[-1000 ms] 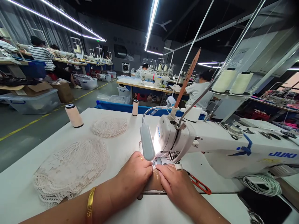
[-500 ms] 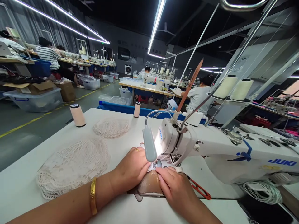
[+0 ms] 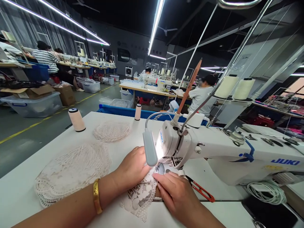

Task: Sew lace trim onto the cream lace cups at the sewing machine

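Observation:
A white lace piece (image 3: 142,193) lies between my hands at the sewing machine (image 3: 175,142) and hangs toward me over the front of its bed. My left hand (image 3: 133,166) presses on the lace's far left part, its fingertips hidden behind the grey lamp head (image 3: 150,148). With thumb and fingers together, my right hand (image 3: 177,191) pinches the right edge of the lace, just in front of the needle area. The lamp hides part of the stitching spot. Right of that hand lie red-handled thread snips (image 3: 201,190).
Two stacks of lace pieces, a larger one (image 3: 73,171) and a smaller one (image 3: 111,131), lie on the white table at left. Pink thread cones (image 3: 76,120) stand near its far edge. A coiled white cable (image 3: 267,193) and a dark flat object (image 3: 268,212) are at right.
The lace now spreads toward me between my hands, covering much of the brown surface that showed there before. My right fingertips have shifted slightly left. The whole view has moved a little.

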